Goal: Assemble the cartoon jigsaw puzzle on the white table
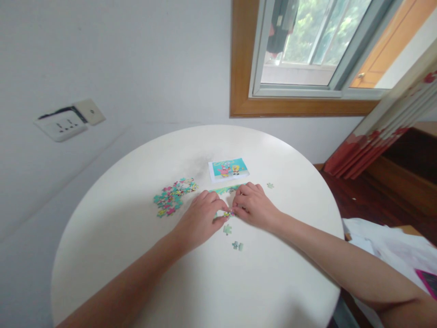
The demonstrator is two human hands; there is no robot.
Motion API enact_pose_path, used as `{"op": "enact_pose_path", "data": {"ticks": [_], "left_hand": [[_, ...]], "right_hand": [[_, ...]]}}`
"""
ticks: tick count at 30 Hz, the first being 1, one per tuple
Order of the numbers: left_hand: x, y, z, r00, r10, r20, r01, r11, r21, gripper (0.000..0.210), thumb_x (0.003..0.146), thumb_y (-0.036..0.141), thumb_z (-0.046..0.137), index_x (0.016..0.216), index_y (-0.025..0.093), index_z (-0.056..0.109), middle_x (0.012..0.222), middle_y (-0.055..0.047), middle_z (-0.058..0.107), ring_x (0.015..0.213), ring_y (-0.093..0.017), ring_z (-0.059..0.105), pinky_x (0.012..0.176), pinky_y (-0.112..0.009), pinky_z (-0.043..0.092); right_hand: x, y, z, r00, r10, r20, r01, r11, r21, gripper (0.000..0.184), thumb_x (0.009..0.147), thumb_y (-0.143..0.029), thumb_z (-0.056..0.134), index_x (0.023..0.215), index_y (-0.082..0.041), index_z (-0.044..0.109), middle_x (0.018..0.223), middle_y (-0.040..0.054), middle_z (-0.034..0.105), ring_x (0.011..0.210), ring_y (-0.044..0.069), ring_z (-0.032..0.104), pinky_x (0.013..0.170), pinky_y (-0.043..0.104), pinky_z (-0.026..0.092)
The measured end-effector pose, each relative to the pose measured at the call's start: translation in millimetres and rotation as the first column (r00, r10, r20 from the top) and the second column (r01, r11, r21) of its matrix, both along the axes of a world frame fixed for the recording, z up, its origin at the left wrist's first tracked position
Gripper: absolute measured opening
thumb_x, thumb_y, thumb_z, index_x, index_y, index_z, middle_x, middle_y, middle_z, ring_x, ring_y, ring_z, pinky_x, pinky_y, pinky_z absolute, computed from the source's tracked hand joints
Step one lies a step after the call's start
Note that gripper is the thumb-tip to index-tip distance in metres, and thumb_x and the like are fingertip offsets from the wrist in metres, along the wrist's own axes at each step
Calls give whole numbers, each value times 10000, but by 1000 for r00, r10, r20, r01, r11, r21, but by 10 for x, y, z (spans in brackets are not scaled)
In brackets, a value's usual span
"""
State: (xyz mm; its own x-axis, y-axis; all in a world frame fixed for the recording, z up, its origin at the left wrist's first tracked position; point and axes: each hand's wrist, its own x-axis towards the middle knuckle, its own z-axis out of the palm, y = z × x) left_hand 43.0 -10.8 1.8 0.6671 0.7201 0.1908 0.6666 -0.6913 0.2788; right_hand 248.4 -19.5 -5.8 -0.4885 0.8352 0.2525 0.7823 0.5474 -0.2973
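Note:
My left hand (204,213) and my right hand (253,205) meet near the middle of the round white table (218,282). Small colourful jigsaw pieces (226,213) lie between their fingertips. The left thumb and forefinger pinch these from the left; the right fingers are closed on their right side and partly hide them. Just beyond the hands runs a joined green puzzle strip (222,189), partly covered by my right hand. Toward me lie a loose green piece (227,229) and a small grey-green pair of pieces (237,246).
A heap of mixed jigsaw pieces (172,197) lies left of my hands. Behind the strip is a picture card (229,169) with cartoon figures. One loose piece (270,185) rests to the right. White bags (382,250) sit beyond the table's right edge.

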Motion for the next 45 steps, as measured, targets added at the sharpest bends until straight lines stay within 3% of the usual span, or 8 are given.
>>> {"op": "enact_pose_path", "data": {"ticks": [14, 22, 30, 45], "left_hand": [[2, -11, 11, 1000, 8, -17, -8, 1000, -8, 116, 843, 260, 632, 934, 196, 665, 939, -56, 593, 957, -236, 494, 859, -366, 385], [4, -21, 27, 1000, 12, -7, -12, 1000, -12, 102, 828, 250, 645, 918, 204, 658, 941, -49, 594, 952, -230, 494, 846, -363, 384], [5, -20, 26, 1000, 22, -6, -22, 1000, -20, 95, 827, 251, 646, 909, 203, 657, 930, -45, 595, 959, -234, 492, 852, -365, 381], [15, -20, 48, 1000, 17, -24, -18, 1000, -6, 87, 832, 256, 639, 896, 202, 657, 918, -50, 591, 943, -233, 496, 841, -370, 390]], "right_hand": [[55, -2, 18, 1000, 14, -18, -13, 1000, 14, 116, 868, -271, 587, 887, -239, 698, 945, 44, 594, 944, 200, 468, 788, 342, 286], [107, -27, 80, 994, 112, 13, -111, 992, -53, 187, 840, -334, 640, 1006, -283, 708, 997, 46, 601, 965, 209, 485, 788, 346, 289], [113, -26, 66, 994, 103, 19, -102, 993, -56, 183, 845, -395, 637, 964, -276, 709, 992, 47, 601, 961, 212, 485, 781, 343, 288], [112, -40, 89, 994, 109, 31, -107, 993, -50, 187, 844, -360, 640, 991, -268, 710, 990, 54, 604, 956, 212, 492, 772, 342, 290]]}}
